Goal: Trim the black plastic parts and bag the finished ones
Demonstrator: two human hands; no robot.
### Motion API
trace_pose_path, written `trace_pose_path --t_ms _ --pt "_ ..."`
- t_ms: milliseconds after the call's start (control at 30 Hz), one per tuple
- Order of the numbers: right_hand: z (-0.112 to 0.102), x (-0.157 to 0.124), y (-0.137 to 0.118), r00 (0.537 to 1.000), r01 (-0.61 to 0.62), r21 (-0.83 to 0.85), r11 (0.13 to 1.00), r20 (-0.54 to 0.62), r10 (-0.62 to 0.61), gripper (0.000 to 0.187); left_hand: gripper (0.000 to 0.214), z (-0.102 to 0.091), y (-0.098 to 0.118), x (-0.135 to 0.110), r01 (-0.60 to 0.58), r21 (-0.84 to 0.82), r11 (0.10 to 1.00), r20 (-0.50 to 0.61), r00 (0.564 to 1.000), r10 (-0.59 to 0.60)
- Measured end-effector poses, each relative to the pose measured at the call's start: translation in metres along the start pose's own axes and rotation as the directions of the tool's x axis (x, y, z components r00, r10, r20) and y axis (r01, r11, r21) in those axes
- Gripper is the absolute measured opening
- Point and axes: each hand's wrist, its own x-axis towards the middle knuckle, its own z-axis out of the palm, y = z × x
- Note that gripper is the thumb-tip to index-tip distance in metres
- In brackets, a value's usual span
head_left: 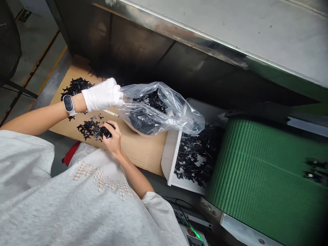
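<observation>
My left hand (105,94), in a white glove, is closed on the edge of a clear plastic bag (176,109). Inside the bag lies a heap of small black plastic parts (153,100). Bare, my right hand (112,138) has its fingers curled round a clump of black plastic parts (106,131). Beside it on the brown cardboard (143,153) is a loose pile of the same parts (88,129). A larger pile (79,85) sits behind my left wrist. A narrow pale strip (110,113) lies between my hands.
Right of the cardboard, a white tray (173,160) holds many black parts, and the bag's far end overhangs it. Beyond is a green conveyor belt (256,171) with a few dark parts (316,171). A metal housing (230,30) runs along the back.
</observation>
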Motion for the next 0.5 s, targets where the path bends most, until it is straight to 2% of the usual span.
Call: trace_pose_path --t_ms 67,100,167,233,333,367,433,467,500 --pt "-0.036 0.012 -0.027 0.992 0.087 0.091 0.992 -0.098 -0.078 0.035 0.029 0.002 0.0 0.0 -0.006 -0.015 1.0 -0.03 1.0 0.005" --pt "-0.055 0.02 -0.039 0.986 0.123 0.086 0.989 -0.12 -0.113 0.034 0.029 0.003 0.001 -0.001 -0.008 -0.027 1.0 -0.044 0.999 0.007" --pt "-0.092 0.043 -0.055 0.973 0.185 0.008 0.983 -0.145 -0.182 0.032 0.028 0.005 0.003 -0.001 -0.005 -0.049 0.999 -0.066 0.998 0.002" --pt "-0.124 0.071 -0.053 0.954 0.23 -0.127 0.965 -0.165 -0.25 0.027 0.028 0.006 0.006 -0.002 0.005 -0.064 0.998 -0.078 0.997 -0.01" --pt "-0.157 0.113 -0.014 0.952 0.183 -0.308 0.934 -0.183 -0.247 0.023 0.028 0.005 0.01 -0.004 -0.002 -0.075 0.997 -0.083 0.997 -0.004" --pt "-0.164 0.124 0.004 0.969 0.146 -0.352 0.925 -0.138 -0.205 0.023 0.027 0.004 0.011 -0.004 -0.009 -0.074 0.997 -0.086 0.996 0.002" --pt "-0.174 0.141 0.041 0.995 0.104 -0.419 0.902 0.043 -0.095 0.023 0.025 0.002 0.011 -0.005 -0.024 -0.066 0.998 -0.098 0.995 0.017" --pt "-0.177 0.145 0.055 0.986 0.075 -0.448 0.891 0.166 0.0 0.023 0.024 0.001 0.011 -0.005 -0.031 -0.058 0.998 -0.106 0.994 0.025" --pt "-0.18 0.147 0.065 0.956 0.054 -0.475 0.878 0.279 0.093 0.025 0.024 0.0 0.011 -0.005 -0.037 -0.049 0.998 -0.114 0.993 0.031"
